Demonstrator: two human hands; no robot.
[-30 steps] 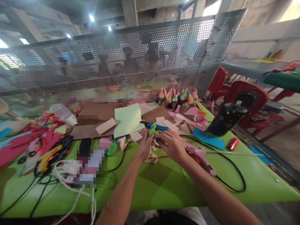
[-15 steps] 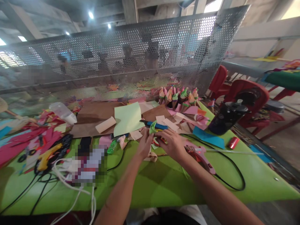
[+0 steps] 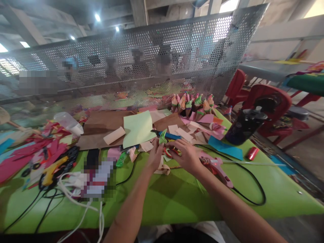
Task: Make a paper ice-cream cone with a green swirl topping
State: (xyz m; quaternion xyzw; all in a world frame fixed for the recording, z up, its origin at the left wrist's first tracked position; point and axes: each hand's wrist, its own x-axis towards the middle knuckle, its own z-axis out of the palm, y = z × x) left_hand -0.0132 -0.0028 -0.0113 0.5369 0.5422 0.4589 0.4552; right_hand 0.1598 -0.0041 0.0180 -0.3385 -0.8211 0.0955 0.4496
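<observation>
My left hand is closed around a paper ice-cream cone, whose green swirled top sticks up above the fingers. The lower part of the cone is hidden in the hand. Close on its right, my right hand has its fingers bent toward the cone. Whether those fingertips touch or grip anything is unclear. A red-rimmed round item shows under the right fingers. Behind both hands lies a blue-handled tool among paper scraps.
Finished-looking paper cones stand at the back. A pink glue gun lies right, near a dark bottle and a red cylinder. At left are a yellow glue gun and white cables. A perforated metal panel rises behind.
The green swirl has turned and tipped slightly left, standing more upright in my left hand. My right fingers have drawn back a little from it.
</observation>
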